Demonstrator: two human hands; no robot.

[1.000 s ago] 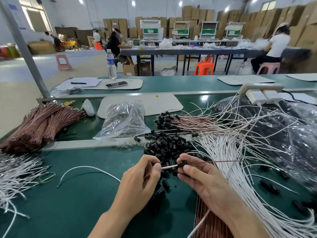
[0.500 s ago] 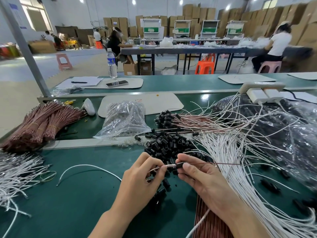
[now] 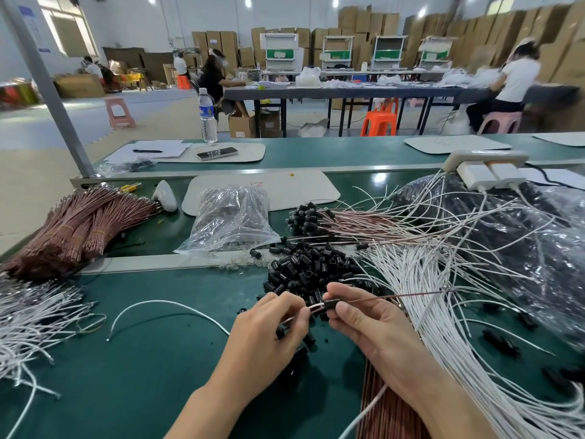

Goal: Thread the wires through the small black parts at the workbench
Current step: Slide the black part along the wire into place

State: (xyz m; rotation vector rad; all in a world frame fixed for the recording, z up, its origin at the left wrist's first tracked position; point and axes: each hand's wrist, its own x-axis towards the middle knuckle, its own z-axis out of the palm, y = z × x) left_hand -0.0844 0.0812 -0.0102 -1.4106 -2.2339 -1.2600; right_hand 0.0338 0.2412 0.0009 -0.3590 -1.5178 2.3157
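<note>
The left hand point(image 3: 269, 331) has its fingers curled in. Its fingertips point(image 3: 299, 313) pinch the end of a thin wire point(image 3: 395, 296). The right hand point(image 3: 373, 331) is just beside it, and the two hands almost touch. The right thumb point(image 3: 343, 309) and the finger above it pinch a small black part point(image 3: 331, 304).

The part sits between the two hands, up off the table point(image 3: 126, 359). The wire goes through it. A short white and red bit shows on the left side of the part, right at the left fingertips. On the right side the wire comes out brown and runs off to the right, over the white wires point(image 3: 443, 312).

Just behind the fingers is a pile point(image 3: 310, 267) of more black parts. Some loose ones lie under the hands too. The white wires fan out beside and under the right hand. A few brown wires point(image 3: 380, 416) lie under the right wrist.

Behind the pile is a bunch point(image 3: 316, 217) of wires with black parts on their ends. A clear bag point(image 3: 231, 220) lies left of it. One curved white wire point(image 3: 164, 307) lies alone, left of the left hand. Far left are tied brown bundles point(image 3: 72, 229) and more white wires in a heap point(image 3: 28, 318).
</note>
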